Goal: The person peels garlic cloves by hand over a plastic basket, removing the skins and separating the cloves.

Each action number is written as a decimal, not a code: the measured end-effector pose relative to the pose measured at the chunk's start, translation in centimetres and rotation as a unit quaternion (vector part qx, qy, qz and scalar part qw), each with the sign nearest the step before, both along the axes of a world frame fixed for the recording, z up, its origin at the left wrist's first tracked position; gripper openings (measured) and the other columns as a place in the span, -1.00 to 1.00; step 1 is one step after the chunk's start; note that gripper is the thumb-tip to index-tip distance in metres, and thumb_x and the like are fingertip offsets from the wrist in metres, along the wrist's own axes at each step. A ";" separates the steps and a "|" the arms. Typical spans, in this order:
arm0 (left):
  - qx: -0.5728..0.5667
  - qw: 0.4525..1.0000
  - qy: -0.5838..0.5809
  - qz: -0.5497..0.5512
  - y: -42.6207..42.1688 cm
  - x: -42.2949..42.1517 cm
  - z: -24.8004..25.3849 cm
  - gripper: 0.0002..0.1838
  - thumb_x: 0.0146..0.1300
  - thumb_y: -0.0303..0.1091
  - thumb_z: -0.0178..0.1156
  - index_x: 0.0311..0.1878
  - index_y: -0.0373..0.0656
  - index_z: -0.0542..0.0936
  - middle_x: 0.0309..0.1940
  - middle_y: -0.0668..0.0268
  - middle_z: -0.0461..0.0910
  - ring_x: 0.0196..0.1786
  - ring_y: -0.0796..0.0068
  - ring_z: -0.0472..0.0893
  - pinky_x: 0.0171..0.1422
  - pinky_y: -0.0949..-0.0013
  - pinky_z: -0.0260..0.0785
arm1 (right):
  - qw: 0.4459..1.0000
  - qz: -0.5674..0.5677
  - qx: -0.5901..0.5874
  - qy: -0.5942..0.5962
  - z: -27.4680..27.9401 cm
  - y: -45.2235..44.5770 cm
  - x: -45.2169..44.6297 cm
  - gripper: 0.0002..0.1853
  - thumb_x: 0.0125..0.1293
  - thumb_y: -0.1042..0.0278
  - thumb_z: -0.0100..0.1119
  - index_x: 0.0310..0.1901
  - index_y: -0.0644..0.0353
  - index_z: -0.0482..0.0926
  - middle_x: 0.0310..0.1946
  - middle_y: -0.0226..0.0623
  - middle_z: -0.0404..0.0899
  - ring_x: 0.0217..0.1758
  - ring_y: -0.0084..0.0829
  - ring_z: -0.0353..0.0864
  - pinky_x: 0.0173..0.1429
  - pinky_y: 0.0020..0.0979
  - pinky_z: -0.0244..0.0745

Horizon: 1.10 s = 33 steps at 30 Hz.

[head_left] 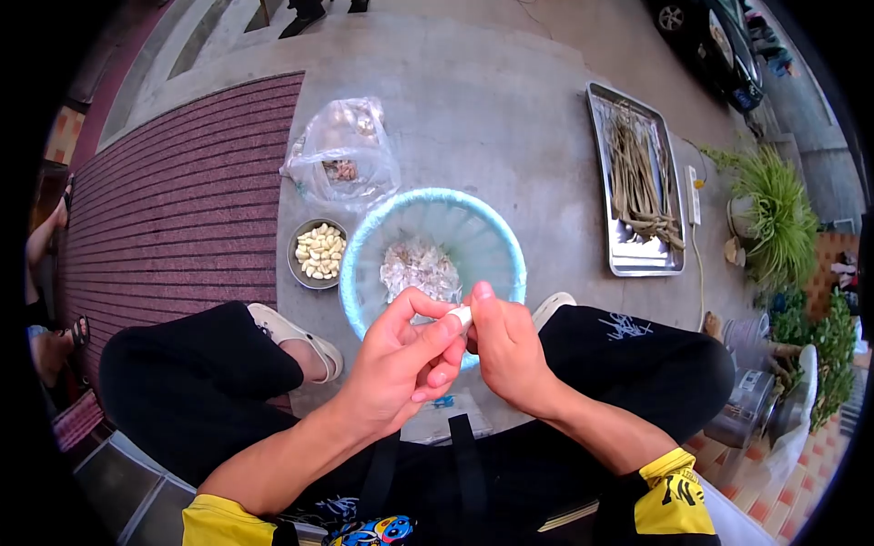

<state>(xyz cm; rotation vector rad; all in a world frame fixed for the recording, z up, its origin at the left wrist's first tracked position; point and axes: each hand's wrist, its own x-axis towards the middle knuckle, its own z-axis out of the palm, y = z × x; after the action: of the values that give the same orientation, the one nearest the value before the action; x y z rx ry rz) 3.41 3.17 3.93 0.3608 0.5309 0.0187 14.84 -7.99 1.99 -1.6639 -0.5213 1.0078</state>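
My left hand (396, 359) and my right hand (510, 346) meet over the near rim of a lined basket (505, 227) with a light-blue edge. Between their fingertips they pinch a small whitish garlic clove (462, 317). Thin pale peels (419, 269) lie in the bottom of the basket. Left of it stands a metal bowl (294, 259) of peeled cloves (320, 252). Behind the bowl is a clear plastic bag (344, 150) with bulbs and reddish bits inside.
A metal tray (599, 118) with dried stalks (637, 177) lies at the right, beside a power strip (693, 196) and a potted plant (774, 214). A ribbed mat (182, 200) covers the left floor. Other people's feet (64, 205) show at the far left.
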 end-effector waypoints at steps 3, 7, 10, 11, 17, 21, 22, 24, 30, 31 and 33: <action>0.000 1.000 0.009 -0.003 -0.1 0.1 -0.1 -0.89 0.47 -0.39 0.05 -0.03 -0.15 0.39 -0.42 0.28 0.47 -0.51 0.68 0.36 -0.60 0.62 0.08 | 0.999 -0.012 0.010 0.037 -0.3 -0.2 0.0 -0.47 0.59 0.08 -0.28 -0.49 0.29 0.39 -0.67 -0.41 0.28 -0.55 -0.57 0.21 -0.44 -0.38 0.20; 0.014 1.000 -0.013 -0.016 0.0 0.3 -0.2 -0.84 0.47 -0.39 0.04 0.04 -0.14 0.40 -0.37 0.28 0.48 -0.44 0.66 0.40 -0.56 0.62 0.14 | 0.997 -0.011 -0.021 0.074 1.0 0.3 0.7 -0.47 0.58 0.04 -0.24 -0.43 0.29 0.44 -0.62 -0.47 0.32 -0.50 -0.61 0.25 -0.39 -0.43 0.24; 0.003 1.000 0.029 0.001 0.3 0.6 -0.4 -0.79 0.45 -0.39 0.06 0.10 -0.13 0.41 -0.29 0.29 0.49 -0.36 0.62 0.44 -0.48 0.58 0.22 | 0.999 0.000 -0.032 0.025 1.5 0.5 0.9 -0.51 0.57 0.06 -0.19 -0.40 0.30 0.47 -0.61 -0.46 0.36 -0.49 -0.61 0.30 -0.36 -0.45 0.28; -0.009 1.000 0.025 0.008 0.4 0.6 -0.4 -0.79 0.45 -0.39 0.06 0.09 -0.14 0.42 -0.25 0.29 0.49 -0.33 0.60 0.46 -0.45 0.55 0.26 | 1.000 -0.011 -0.021 0.018 1.6 0.6 1.0 -0.53 0.57 0.09 -0.16 -0.39 0.30 0.48 -0.62 -0.45 0.39 -0.49 -0.61 0.33 -0.36 -0.45 0.30; 0.095 0.994 0.054 0.001 0.3 0.7 -0.5 -0.78 0.42 -0.40 0.09 0.09 -0.14 0.40 -0.18 0.29 0.51 -0.24 0.51 0.53 -0.36 0.46 0.35 | 0.991 0.049 -0.019 -0.126 2.3 0.5 1.4 -0.67 0.50 0.26 -0.02 -0.38 0.33 0.49 -0.60 -0.20 0.47 -0.55 -0.40 0.42 -0.42 -0.34 0.33; 0.112 0.990 0.080 0.002 0.6 0.6 -0.6 -0.74 0.38 -0.43 0.13 0.08 -0.15 0.39 -0.17 0.27 0.52 -0.22 0.49 0.54 -0.32 0.43 0.37 | 0.984 0.034 -0.026 -0.172 2.3 0.7 1.7 -0.70 0.45 0.29 0.03 -0.39 0.35 0.47 -0.58 -0.04 0.45 -0.54 -0.15 0.40 -0.42 -0.24 0.32; 0.111 0.989 0.094 0.010 0.7 0.6 -0.7 -0.75 0.37 -0.44 0.14 0.07 -0.16 0.40 -0.17 0.27 0.52 -0.21 0.49 0.55 -0.31 0.42 0.38 | 0.984 0.030 -0.043 -0.170 2.5 0.8 2.0 -0.72 0.42 0.33 0.07 -0.41 0.36 0.46 -0.55 0.06 0.46 -0.50 0.04 0.46 -0.41 -0.16 0.33; 0.122 0.987 0.100 0.011 0.8 0.7 -0.8 -0.75 0.37 -0.44 0.13 0.07 -0.17 0.41 -0.15 0.28 0.52 -0.17 0.48 0.56 -0.27 0.42 0.39 | 0.981 0.034 -0.060 -0.180 2.2 0.8 2.4 -0.75 0.41 0.33 0.08 -0.37 0.34 0.48 -0.55 0.05 0.47 -0.49 0.05 0.49 -0.40 -0.14 0.34; 0.160 0.982 0.096 0.023 0.9 0.9 -0.3 -0.73 0.37 -0.43 0.14 0.10 -0.21 0.45 -0.04 0.26 0.54 -0.05 0.48 0.58 -0.12 0.43 0.42 | 0.960 0.082 -0.055 -0.261 -0.5 0.0 2.2 -0.83 0.37 0.36 0.11 -0.11 0.25 0.55 -0.56 -0.03 0.56 -0.45 0.05 0.57 -0.35 -0.15 0.43; 0.172 0.981 0.091 0.023 1.0 1.0 -0.2 -0.71 0.37 -0.43 0.14 0.13 -0.21 0.45 -0.02 0.25 0.54 -0.04 0.49 0.57 -0.09 0.44 0.41 | 0.948 0.076 -0.009 -0.309 -0.9 -0.1 2.2 -0.80 0.36 0.37 0.11 -0.05 0.23 0.54 -0.57 -0.06 0.58 -0.46 0.04 0.57 -0.35 -0.17 0.45; 0.174 0.980 0.094 0.020 1.3 1.1 0.2 -0.70 0.37 -0.43 0.15 0.14 -0.22 0.45 -0.01 0.25 0.54 -0.03 0.49 0.57 -0.08 0.44 0.41 | 0.968 0.081 -0.062 -0.230 1.0 0.1 2.7 -0.80 0.35 0.38 0.12 -0.04 0.24 0.54 -0.50 -0.02 0.59 -0.42 0.01 0.59 -0.34 -0.19 0.46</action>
<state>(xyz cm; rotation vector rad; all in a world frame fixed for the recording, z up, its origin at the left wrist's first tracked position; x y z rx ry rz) 4.49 4.45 4.16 0.6994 0.7238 0.1183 17.49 -7.89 2.94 -2.0043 -0.9280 0.7758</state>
